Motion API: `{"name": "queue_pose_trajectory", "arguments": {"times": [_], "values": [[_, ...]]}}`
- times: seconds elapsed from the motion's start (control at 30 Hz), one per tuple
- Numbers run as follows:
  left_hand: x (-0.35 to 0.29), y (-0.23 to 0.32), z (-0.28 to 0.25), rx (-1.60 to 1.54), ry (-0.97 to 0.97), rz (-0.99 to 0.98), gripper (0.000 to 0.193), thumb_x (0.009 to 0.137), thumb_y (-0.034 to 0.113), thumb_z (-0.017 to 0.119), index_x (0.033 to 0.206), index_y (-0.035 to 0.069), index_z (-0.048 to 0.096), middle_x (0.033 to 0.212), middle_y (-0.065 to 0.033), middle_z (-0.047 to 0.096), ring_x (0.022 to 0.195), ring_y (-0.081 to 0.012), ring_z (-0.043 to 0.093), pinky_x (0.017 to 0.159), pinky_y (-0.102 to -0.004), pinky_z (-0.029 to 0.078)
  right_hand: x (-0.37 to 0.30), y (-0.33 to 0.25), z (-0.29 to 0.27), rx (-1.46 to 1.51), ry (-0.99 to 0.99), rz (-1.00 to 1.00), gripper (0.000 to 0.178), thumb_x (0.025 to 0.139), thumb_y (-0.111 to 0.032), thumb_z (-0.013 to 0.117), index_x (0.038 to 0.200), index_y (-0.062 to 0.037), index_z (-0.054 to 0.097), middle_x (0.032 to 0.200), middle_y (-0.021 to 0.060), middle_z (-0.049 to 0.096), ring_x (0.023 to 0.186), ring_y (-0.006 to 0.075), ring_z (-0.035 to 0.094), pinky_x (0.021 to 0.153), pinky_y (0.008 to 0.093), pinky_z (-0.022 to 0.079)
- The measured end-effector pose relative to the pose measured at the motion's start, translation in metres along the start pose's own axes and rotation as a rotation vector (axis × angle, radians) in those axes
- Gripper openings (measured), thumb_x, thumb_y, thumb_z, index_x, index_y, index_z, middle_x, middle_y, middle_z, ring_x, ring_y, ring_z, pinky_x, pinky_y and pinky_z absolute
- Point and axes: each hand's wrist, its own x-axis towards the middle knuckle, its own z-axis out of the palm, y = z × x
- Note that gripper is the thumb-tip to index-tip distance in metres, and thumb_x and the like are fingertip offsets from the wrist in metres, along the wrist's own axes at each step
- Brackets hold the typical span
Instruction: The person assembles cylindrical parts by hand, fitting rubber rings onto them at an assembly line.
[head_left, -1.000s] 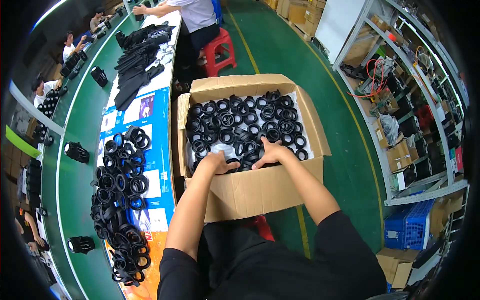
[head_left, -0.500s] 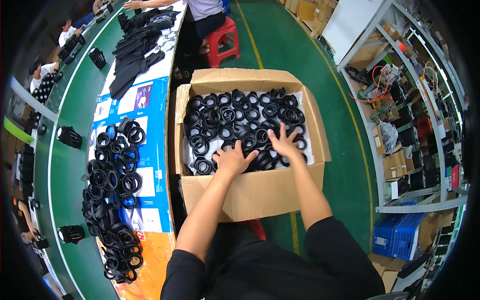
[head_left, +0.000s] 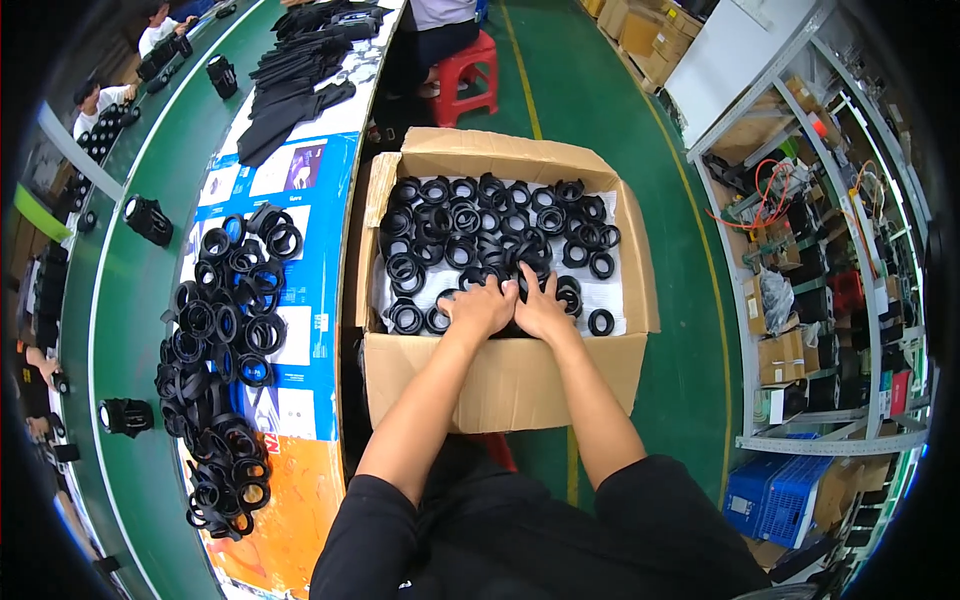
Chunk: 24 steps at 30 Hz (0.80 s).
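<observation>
An open cardboard box [head_left: 500, 385] in front of me holds many black plastic rings [head_left: 405, 268] on a white lining. My left hand [head_left: 482, 308] is down among the rings near the box's front wall, its fingers curled over some of them. Right beside it, almost touching, my right hand [head_left: 543, 306] presses in from the other side, fingers bent around rings. Between the two hands a cluster of rings is gathered; palms and backs of the hands hide most of it. One loose ring [head_left: 601, 322] lies apart to the right of my right hand.
Left of the box, a bench covered with blue and orange printed sheets [head_left: 310, 470] carries a long heap of black rings [head_left: 225, 330] and black cloth pieces [head_left: 300, 110]. Beyond runs a green conveyor [head_left: 150, 300] with black devices. A red stool [head_left: 468, 80] and metal shelving [head_left: 870, 300] stand nearby.
My right hand has moved left and come together with my left hand, sweeping rings along and baring white lining at the right front. The whole view has shifted slightly.
</observation>
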Motion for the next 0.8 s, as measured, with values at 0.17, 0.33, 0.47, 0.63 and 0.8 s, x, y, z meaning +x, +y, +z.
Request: {"name": "queue_pose_trajectory", "arguments": {"times": [0.17,0.33,0.47,0.63,0.8], "values": [[0.008,-0.036,0.014,-0.480,0.296,0.249,0.058,0.112,0.061,0.049,0.150,0.024,0.070,0.150,-0.0202,0.072,0.138,-0.0579,0.063,0.112,-0.0841,0.035,0.022,0.022,0.015,0.260,0.118,-0.286,0.078,0.111,-0.068,0.056,0.176,-0.0270,0.041,0.173,0.0373,0.040,0.157,0.0554,0.047,0.130,0.0565,0.040],[-0.008,-0.012,0.014,-0.094,0.186,0.038,0.060,0.115,0.060,0.038,0.153,0.023,0.066,0.144,-0.0277,0.074,0.133,-0.0645,0.063,0.112,-0.0886,0.031,0.014,-0.003,0.015,0.238,0.062,0.032,0.088,0.110,-0.079,0.040,0.178,-0.0237,0.030,0.172,0.0440,0.031,0.155,0.0610,0.045,0.130,0.0628,0.036],[-0.010,-0.009,0.001,-0.349,0.245,0.048,0.054,0.114,0.053,0.044,0.148,0.021,0.071,0.139,-0.0269,0.077,0.135,-0.0609,0.063,0.116,-0.0776,0.038,0.011,-0.003,0.023,0.442,0.199,-0.092,0.076,0.111,-0.067,0.055,0.171,-0.0204,0.048,0.171,0.0399,0.037,0.150,0.0566,0.052,0.126,0.0578,0.043],[0.022,-0.015,0.008,-0.666,0.334,0.029,0.058,0.109,0.060,0.052,0.148,0.023,0.072,0.143,-0.0226,0.077,0.138,-0.0562,0.063,0.120,-0.0716,0.037,0.029,-0.008,0.032,1.005,0.026,-0.109,0.073,0.115,-0.061,0.055,0.170,-0.0147,0.048,0.175,0.0182,0.045,0.160,0.0347,0.044,0.128,0.0485,0.038],[0.003,0.009,0.011,-0.771,0.515,0.171,0.056,0.106,0.058,0.065,0.136,0.012,0.078,0.131,-0.0258,0.079,0.125,-0.0481,0.073,0.110,-0.0558,0.053,0.027,0.010,0.028,1.217,0.035,-0.174,0.058,0.115,-0.058,0.059,0.149,-0.0107,0.065,0.151,0.0088,0.066,0.143,0.0236,0.055,0.119,0.0426,0.043]]}}
